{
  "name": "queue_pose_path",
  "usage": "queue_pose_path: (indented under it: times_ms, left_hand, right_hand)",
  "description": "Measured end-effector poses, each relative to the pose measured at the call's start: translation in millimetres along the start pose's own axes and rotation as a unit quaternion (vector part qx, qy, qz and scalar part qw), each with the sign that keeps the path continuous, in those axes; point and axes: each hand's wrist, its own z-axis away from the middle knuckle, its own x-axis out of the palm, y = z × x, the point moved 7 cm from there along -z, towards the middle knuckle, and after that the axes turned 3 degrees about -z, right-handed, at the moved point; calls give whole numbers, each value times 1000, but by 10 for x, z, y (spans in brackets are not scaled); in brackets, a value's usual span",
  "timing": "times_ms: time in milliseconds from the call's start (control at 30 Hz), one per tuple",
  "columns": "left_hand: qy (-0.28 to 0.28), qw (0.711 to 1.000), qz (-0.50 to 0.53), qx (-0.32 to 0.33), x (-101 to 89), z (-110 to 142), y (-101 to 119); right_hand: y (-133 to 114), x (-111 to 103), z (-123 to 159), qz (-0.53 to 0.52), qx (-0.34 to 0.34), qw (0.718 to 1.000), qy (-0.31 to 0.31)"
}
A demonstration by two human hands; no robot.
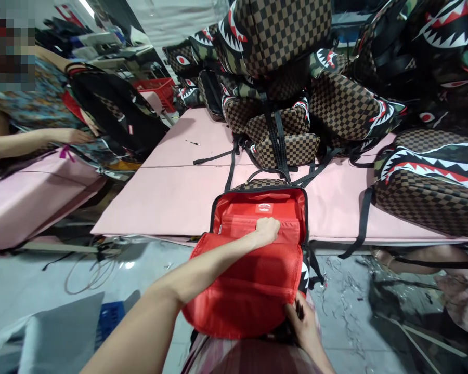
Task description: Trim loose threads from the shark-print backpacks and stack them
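Note:
A checkered backpack point(267, 183) with a red lining lies opened in front of me, partly on the pink table's edge and partly over my lap. Its red-lined front panel point(249, 311) is folded down toward me. My left hand point(267, 231) is closed in a fist over the inner red pocket; whatever the fingers hold is hidden. Low on the right, my right hand point(304, 322) grips the panel's edge, thumb on the red lining. A white label point(264, 208) shows on the inside back wall. The carry handle point(267, 171) stands at the far end.
Piled backpacks point(292, 36) with shark-teeth prints cover the back of the pink table point(159, 192). Another backpack point(432, 182) lies at right, its strap hanging over the edge. At left, a co-worker's hand point(72, 136) is near a black backpack point(117, 109). Threads litter the floor.

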Motion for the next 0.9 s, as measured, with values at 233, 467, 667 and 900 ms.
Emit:
queue_pose_path:
  times_ms: [233,467,667,900]
  left_hand:
    - [9,999,29,34,-120,9,523]
    - [64,992,47,103,-90,119,629]
    - [83,990,38,106,-98,94,484]
    - [106,986,45,124,-63,173,463]
  right_hand:
    - [33,35,-27,9,-9,1000,12]
    - [-31,29,-27,11,-18,1000,-10]
    - [-3,-7,-42,21,-6,1000,-4]
    - [112,-8,-31,29,6,999,14]
